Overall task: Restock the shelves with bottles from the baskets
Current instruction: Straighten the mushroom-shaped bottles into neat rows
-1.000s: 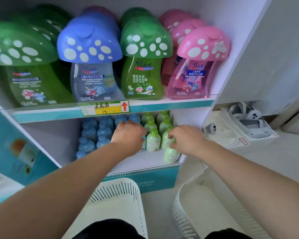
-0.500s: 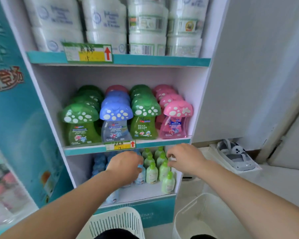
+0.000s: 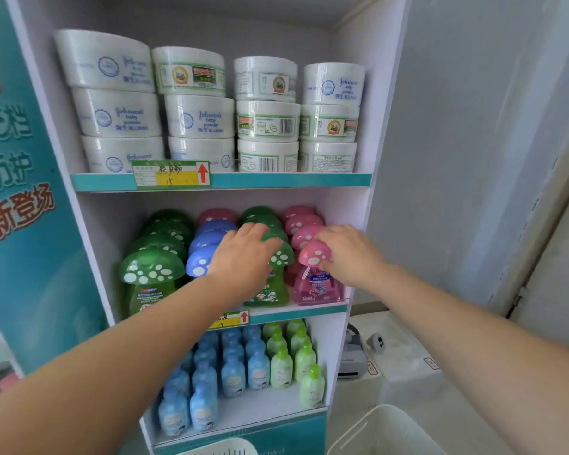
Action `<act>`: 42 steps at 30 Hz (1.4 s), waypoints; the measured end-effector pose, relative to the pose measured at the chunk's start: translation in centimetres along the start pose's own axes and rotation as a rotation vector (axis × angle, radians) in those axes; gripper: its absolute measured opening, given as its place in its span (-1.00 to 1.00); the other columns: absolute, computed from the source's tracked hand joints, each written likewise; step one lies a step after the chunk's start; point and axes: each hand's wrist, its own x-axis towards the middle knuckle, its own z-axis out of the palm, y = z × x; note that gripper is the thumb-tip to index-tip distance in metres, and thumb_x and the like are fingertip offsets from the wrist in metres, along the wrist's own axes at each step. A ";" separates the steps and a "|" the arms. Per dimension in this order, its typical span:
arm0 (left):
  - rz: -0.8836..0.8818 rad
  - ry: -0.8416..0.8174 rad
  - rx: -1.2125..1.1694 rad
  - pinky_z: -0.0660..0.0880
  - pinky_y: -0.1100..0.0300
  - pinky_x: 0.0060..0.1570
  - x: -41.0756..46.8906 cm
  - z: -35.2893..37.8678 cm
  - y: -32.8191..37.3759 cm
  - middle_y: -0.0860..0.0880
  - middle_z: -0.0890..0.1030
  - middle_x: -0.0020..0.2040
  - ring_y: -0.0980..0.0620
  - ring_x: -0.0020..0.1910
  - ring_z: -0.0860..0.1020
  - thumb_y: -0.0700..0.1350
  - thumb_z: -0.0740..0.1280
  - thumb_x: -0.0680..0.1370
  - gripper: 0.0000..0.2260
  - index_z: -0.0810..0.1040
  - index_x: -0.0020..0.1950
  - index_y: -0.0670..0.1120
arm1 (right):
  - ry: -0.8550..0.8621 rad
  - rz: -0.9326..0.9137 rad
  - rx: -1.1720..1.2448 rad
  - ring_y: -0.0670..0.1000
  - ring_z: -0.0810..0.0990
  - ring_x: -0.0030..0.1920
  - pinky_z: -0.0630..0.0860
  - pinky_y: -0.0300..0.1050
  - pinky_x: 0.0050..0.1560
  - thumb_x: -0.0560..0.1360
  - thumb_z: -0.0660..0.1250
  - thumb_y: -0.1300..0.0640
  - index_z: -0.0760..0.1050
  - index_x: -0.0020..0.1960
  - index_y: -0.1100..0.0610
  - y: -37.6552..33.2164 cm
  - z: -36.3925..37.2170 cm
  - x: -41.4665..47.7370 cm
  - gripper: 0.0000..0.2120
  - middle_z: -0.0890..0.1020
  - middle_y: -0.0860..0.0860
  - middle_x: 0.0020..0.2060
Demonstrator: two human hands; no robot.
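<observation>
Head view, and both arms are up at the middle shelf (image 3: pixel 309 311). The left hand (image 3: pixel 243 257) lies over the front green mushroom bottle (image 3: pixel 281 256) in the 3rd column from the left, its grip curled down around the cap. The right hand (image 3: pixel 350 254) is on the front pink mushroom bottle (image 3: pixel 312 287) at the shelf's right end. Its grip is clamped on the pink cap, fingers over the top, thumb tucked under the rim. Both bottles stand upright, side by side at the front edge.

It's crowded in there: more green and pink caps queue up behind. A blue mushroom bottle (image 3: pixel 197 262) peeks out just left of the left hand, and a left green mushroom bottle (image 3: pixel 151 269) fronts the far column. The left forearm crosses the shelf edge, hiding the blue bottle's body and most of the lower price tag (image 3: pixel 235 318).

Above, the top shelf (image 3: pixel 276 180) carries white powder tubs (image 3: pixel 199 116), 4 stacks of 3, behind a yellow price tag (image 3: pixel 171 174) with a red arrow. Below, the bottom shelf (image 3: pixel 260 408) holds small blue bottles (image 3: pixel 232 376) on the left and small green bottles (image 3: pixel 281 367) on the right. A teal side panel (image 3: pixel 20 208) flanks the unit. At the lower edge, 1 white basket (image 3: pixel 385 431) sits to the right, and the rim of a 2nd basket (image 3: pixel 224 449) shows mid-frame.
</observation>
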 end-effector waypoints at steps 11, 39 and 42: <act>-0.087 -0.107 0.042 0.34 0.05 0.14 3.7 1.0 -0.9 -0.08 0.46 0.21 -0.10 0.16 0.50 0.08 0.38 0.49 -0.52 0.36 0.33 -0.06 | -0.114 -0.086 -0.128 0.13 0.48 0.17 0.43 0.00 0.16 0.40 0.46 -0.01 0.41 0.32 0.07 0.8 0.3 2.7 -0.46 0.49 0.08 0.18; -0.087 -0.287 -0.067 0.24 -0.04 0.26 5.4 0.2 -1.3 0.01 0.55 0.18 -0.07 0.21 0.48 0.28 0.38 0.38 -0.39 0.39 0.33 0.01 | -0.226 -0.157 -0.204 0.10 0.44 0.23 0.47 0.01 0.11 0.47 0.38 -0.01 0.30 0.36 0.07 1.3 0.0 3.7 -0.48 0.46 0.05 0.24; -0.229 -0.149 -0.392 0.40 0.04 0.21 5.8 -0.4 -2.7 -0.01 0.58 0.18 -0.06 0.17 0.52 0.22 0.28 0.51 -0.57 0.51 0.27 0.01 | -0.204 -0.072 -0.037 0.11 0.49 0.19 0.46 -0.04 0.14 0.55 0.25 0.00 0.44 0.30 0.05 1.5 -0.6 4.7 -0.66 0.51 0.05 0.22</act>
